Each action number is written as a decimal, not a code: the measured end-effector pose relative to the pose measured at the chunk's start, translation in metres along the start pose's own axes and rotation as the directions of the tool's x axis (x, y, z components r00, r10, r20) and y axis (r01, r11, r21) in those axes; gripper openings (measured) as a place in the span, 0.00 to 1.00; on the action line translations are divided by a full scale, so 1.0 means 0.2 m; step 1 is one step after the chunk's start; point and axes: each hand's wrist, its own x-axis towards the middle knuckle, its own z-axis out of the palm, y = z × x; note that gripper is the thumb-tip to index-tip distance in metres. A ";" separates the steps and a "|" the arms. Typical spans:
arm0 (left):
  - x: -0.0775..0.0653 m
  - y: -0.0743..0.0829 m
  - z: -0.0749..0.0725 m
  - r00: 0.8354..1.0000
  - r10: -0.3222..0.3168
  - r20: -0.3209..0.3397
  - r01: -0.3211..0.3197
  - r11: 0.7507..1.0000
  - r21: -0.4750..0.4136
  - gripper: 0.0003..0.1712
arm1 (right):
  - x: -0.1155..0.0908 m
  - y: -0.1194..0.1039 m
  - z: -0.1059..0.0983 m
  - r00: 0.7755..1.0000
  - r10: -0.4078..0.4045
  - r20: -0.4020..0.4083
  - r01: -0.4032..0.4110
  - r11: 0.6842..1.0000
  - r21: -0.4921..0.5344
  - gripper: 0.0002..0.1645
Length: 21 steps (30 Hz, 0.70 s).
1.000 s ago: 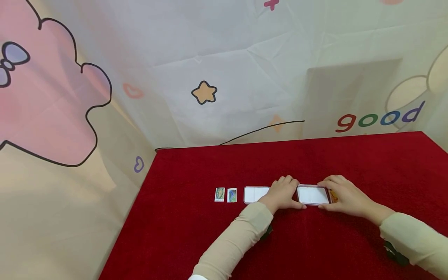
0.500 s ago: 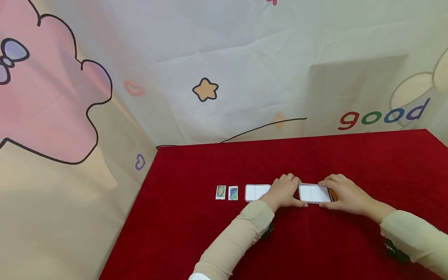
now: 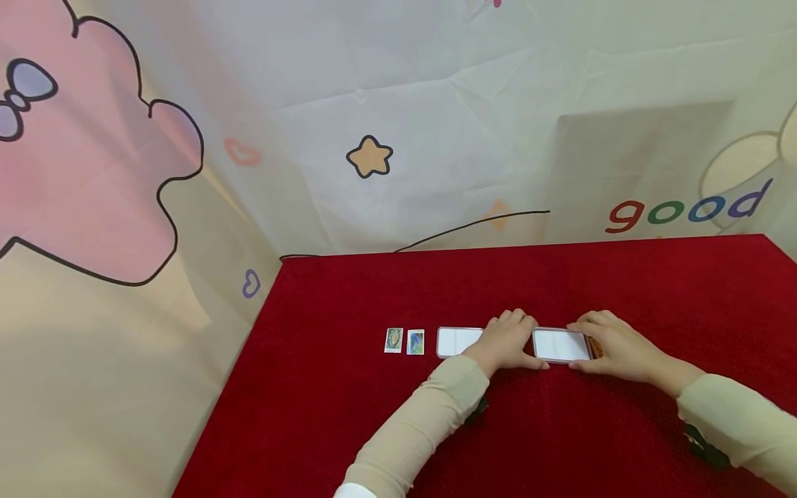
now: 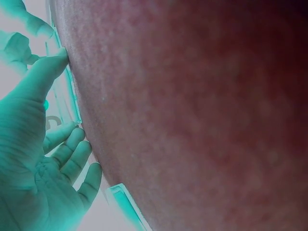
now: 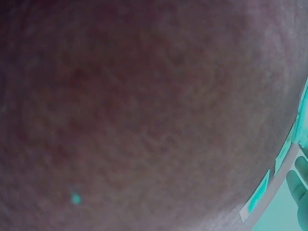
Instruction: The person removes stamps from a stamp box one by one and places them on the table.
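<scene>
Between my hands lies a flat, clear-rimmed rectangular case [image 3: 561, 344] with a white face, on the red cloth. My left hand [image 3: 506, 342] holds its left end, thumb on the near edge and fingers at the far corner. At the right end, my right hand [image 3: 613, 348] grips the far and near edges between fingertips and thumb. An orange-brown piece [image 3: 596, 347] shows under the right palm, mostly hidden. In the left wrist view the thumb and fingers of the left hand [image 4: 45, 130] span the side of the case [image 4: 70, 91].
A second white-faced case [image 3: 457, 341] lies left of my left hand, partly covered by it. Two small stamp-like pictures [image 3: 394, 340] lie farther left. Two thin flat pieces [image 5: 256, 197] show near the fingers in the right wrist view. A printed cloth backdrop [image 3: 436, 166] stands behind.
The head view has shifted slightly. Both hands keep their places on the case, and the other things lie as before.
</scene>
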 end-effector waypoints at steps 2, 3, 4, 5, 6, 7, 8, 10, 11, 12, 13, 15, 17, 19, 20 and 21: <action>0.00 0.00 0.00 1.000 -0.001 -0.001 0.001 1.000 0.003 0.40 | 0.00 0.00 0.00 1.000 -0.004 0.001 0.004 1.000 0.000 0.33; 0.00 0.00 0.00 1.000 -0.001 -0.001 0.001 1.000 0.004 0.40 | 0.01 0.01 0.00 1.000 -0.006 0.002 0.006 1.000 -0.002 0.33; 0.00 0.00 0.00 1.000 -0.002 -0.001 0.002 1.000 0.005 0.40 | 0.01 0.01 0.00 1.000 -0.008 0.003 0.008 1.000 -0.003 0.33; 0.00 0.00 0.00 1.000 -0.003 0.000 0.003 1.000 0.007 0.40 | 0.01 0.01 0.00 1.000 -0.010 0.004 0.010 1.000 -0.005 0.33; 0.00 0.00 0.00 1.000 -0.004 0.001 0.004 1.000 0.008 0.40 | 0.01 0.01 0.00 1.000 -0.012 0.006 0.012 1.000 -0.007 0.33; 0.00 0.00 0.00 1.000 -0.004 0.002 0.004 1.000 0.009 0.40 | 0.01 0.01 0.00 1.000 -0.012 0.007 0.012 1.000 -0.008 0.33; 0.00 0.00 0.00 1.000 -0.005 0.003 0.005 1.000 0.010 0.40 | 0.01 0.01 0.00 1.000 -0.012 0.009 0.012 1.000 -0.007 0.33; 0.00 0.00 0.00 1.000 -0.006 0.004 0.006 1.000 0.014 0.40 | 0.01 0.01 0.00 1.000 -0.011 0.012 0.011 1.000 -0.005 0.33; 0.00 0.00 0.00 1.000 -0.006 0.004 0.006 1.000 0.016 0.40 | 0.01 0.01 0.00 1.000 -0.011 0.013 0.012 1.000 -0.003 0.33; 0.00 0.00 0.00 1.000 -0.006 0.004 0.006 1.000 0.018 0.40 | 0.01 0.01 0.00 1.000 -0.012 0.014 0.012 1.000 -0.002 0.32; 0.00 0.00 0.00 1.000 -0.007 0.005 0.007 1.000 0.021 0.40 | 0.01 0.01 0.00 1.000 -0.012 0.015 0.013 1.000 -0.001 0.32; 0.00 0.01 0.00 1.000 -0.008 0.007 0.008 1.000 0.027 0.39 | 0.02 0.01 0.00 1.000 -0.014 0.017 0.014 1.000 -0.002 0.32; 0.00 0.01 0.00 1.000 -0.010 0.009 0.009 0.999 0.033 0.39 | 0.02 0.01 0.00 1.000 -0.014 0.019 0.014 1.000 -0.004 0.32; 0.00 0.01 0.00 1.000 -0.012 0.009 0.011 0.999 0.041 0.39 | 0.02 0.01 0.00 1.000 -0.013 0.021 0.013 1.000 -0.005 0.32; 0.00 0.01 0.00 1.000 -0.012 0.009 0.012 0.999 0.045 0.39 | 0.02 0.01 0.00 1.000 -0.011 0.022 0.011 1.000 -0.005 0.32; -0.01 0.02 0.00 1.000 -0.013 0.008 0.013 0.999 0.049 0.39 | 0.02 0.01 0.00 1.000 -0.010 0.023 0.010 1.000 -0.004 0.32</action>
